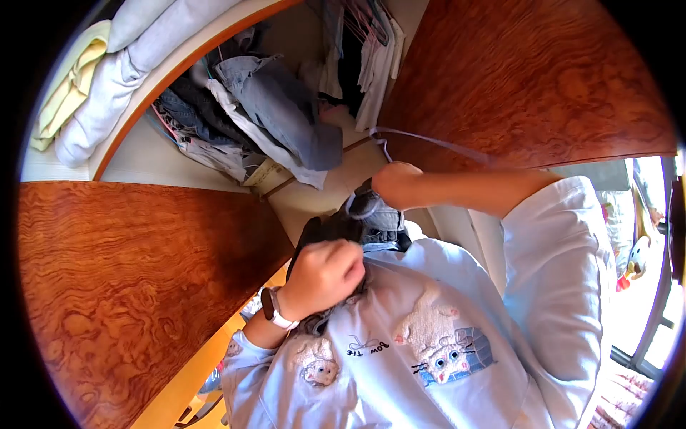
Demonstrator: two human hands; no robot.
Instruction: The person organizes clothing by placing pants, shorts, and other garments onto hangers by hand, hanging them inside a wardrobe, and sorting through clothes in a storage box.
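My right hand (397, 186) is closed round a pale lavender clothes hanger (381, 134); its thin hook end and a blurred bar stick out past the fingers. Below that hand hang dark grey jeans (382, 220), bunched up in front of my white shirt. My left hand (327, 275), with a watch on its wrist, is curled into a fist against the dark cloth, which shows above and below it. The fingers' inner side is hidden, so the exact grip on the cloth is unclear.
An open wardrobe holds hanging grey and dark clothes (279, 107), with white garments (371, 71) farther right. Wooden doors stand at left (143, 279) and right (536, 79). Folded white and yellow textiles (75, 82) lie on a shelf at upper left.
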